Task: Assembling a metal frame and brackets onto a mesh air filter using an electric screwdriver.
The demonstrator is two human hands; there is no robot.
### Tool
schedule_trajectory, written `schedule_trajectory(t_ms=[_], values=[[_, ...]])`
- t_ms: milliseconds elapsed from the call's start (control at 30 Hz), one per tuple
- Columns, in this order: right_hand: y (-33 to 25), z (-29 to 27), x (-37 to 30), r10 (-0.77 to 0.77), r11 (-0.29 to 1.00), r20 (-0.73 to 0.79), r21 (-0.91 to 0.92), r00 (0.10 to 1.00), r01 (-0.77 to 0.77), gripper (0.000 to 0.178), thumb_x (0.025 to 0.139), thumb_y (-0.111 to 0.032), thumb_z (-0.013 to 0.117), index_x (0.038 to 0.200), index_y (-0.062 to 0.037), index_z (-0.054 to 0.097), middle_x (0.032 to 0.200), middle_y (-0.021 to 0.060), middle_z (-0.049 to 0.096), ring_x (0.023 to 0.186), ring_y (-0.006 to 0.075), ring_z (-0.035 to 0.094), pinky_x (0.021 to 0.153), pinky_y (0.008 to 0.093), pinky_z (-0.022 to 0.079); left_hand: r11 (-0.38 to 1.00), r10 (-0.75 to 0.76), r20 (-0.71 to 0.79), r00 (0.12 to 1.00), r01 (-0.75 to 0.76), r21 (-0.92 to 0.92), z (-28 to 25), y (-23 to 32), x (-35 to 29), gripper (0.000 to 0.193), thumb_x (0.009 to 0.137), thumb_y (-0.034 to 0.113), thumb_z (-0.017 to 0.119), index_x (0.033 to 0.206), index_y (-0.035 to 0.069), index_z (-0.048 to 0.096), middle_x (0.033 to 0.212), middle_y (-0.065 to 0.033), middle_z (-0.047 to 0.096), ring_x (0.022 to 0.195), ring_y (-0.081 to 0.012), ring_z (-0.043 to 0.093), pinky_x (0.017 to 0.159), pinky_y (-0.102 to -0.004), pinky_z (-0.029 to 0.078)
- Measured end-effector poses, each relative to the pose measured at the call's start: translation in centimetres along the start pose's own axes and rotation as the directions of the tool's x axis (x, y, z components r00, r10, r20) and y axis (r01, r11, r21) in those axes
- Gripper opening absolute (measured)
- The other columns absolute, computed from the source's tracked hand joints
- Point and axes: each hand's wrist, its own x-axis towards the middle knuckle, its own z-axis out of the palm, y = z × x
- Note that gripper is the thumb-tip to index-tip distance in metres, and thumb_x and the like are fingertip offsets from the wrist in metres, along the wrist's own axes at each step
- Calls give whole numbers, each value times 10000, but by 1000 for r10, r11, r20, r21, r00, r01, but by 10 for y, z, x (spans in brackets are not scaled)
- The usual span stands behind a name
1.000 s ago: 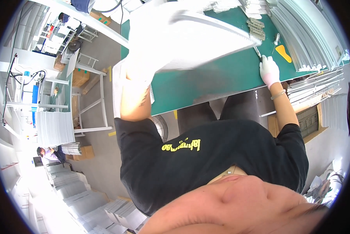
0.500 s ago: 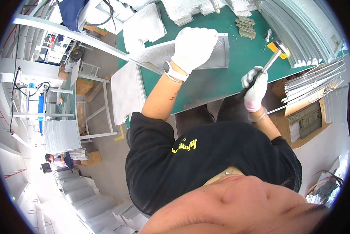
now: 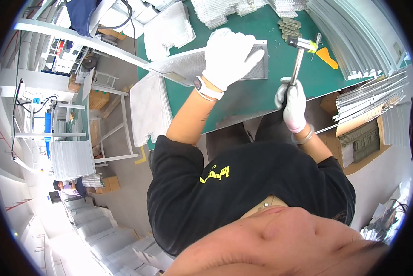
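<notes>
My left hand [image 3: 229, 60], in a white glove, lies over a framed grey mesh panel [image 3: 188, 59], its fingers curled and its thumb stuck out to the right. The fingertips are partly hidden, and the hand appears to grip the panel's frame. Closed around the black grip of a hammer [image 3: 297, 66] is my right hand [image 3: 293, 103], also gloved. The hammer stands roughly upright in view, its metal shaft rising to a dark head with a yellow-green face. That head is right of the panel and apart from it.
On the green table [image 3: 206, 108] lie a yellow scraper [image 3: 327, 58], a pile of small metal strips [image 3: 289, 29] and white mesh sheets [image 3: 169, 30]. Long metal profiles [image 3: 353, 37] line the right side. An open carton [image 3: 360, 149] stands below right; a person [image 3: 70, 187] is far left.
The hammer has swung left with my right hand, its head moving off the yellow scraper toward the panel. My left thumb has spread away from the fingers.
</notes>
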Motion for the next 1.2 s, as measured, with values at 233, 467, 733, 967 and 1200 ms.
schedule_trajectory(t_ms=[233,467,733,967,1200], values=[[-154,-36,70,-4,453,378,-825,926,339,409,1000,-132,498,1390,-12,516,697,38,590,586,91,511,591,245,450,954,-281,-440,853,299,-30,38,34,2,372,615,334,840,839,118,637,725,-32,552,745,-246,531,901,-445,374],[-205,-10,81,-227,-177,825,-558,518,811,491,994,-120,538,1480,-89,480,860,108,681,631,233,598,650,333,528,972,-219,-591,777,226,-62,56,28,8,436,605,304,823,951,104,650,700,-2,519,715,-216,521,836,-404,368],[-224,-10,59,-70,299,413,-860,908,414,582,919,-14,572,1487,-79,467,1159,194,693,804,291,661,779,320,530,979,-195,-623,758,187,-79,61,22,8,558,594,323,837,1056,73,648,753,-12,525,724,-226,516,836,-412,374],[-118,-71,77,289,-36,287,-950,913,310,591,913,-127,605,1478,-245,480,889,209,656,784,372,657,725,444,528,974,-223,-625,748,203,-103,57,26,6,485,608,322,822,1014,98,679,715,-9,530,705,-230,520,831,-416,377],[-69,-38,164,-195,-46,551,-832,811,554,522,884,-244,669,1365,-81,545,1156,223,564,1125,407,547,990,471,449,976,-203,-578,790,208,-59,51,32,3,303,656,304,775,898,142,693,730,-25,498,725,-245,492,823,-443,397]])
